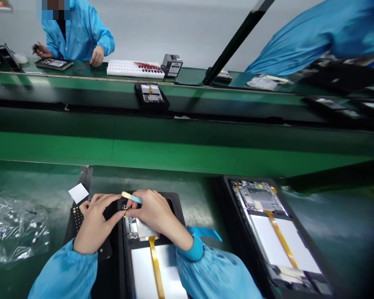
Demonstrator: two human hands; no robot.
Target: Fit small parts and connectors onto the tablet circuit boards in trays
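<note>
My right hand [152, 211] is closed around a slim stick tool [131, 197] with a cream tip and a light-blue body. It hovers over the upper left corner of an opened tablet [157, 259], where a circuit board, a white battery area and an orange ribbon cable show. My left hand [98, 222] is beside that same corner, thumb and forefinger stretched out and apart around a small dark part [124, 205]. Whether the fingertips press on that part is hard to see. The tablet lies in a black foam tray [179, 207].
Right of me, a second opened tablet [274, 232] lies in a black tray. A clear plastic bag [17, 228] with small parts is at left, near a white square [78, 193] and a dotted black strip [77, 218]. Beyond the green divider [174, 153], another tablet [151, 94] and co-workers appear.
</note>
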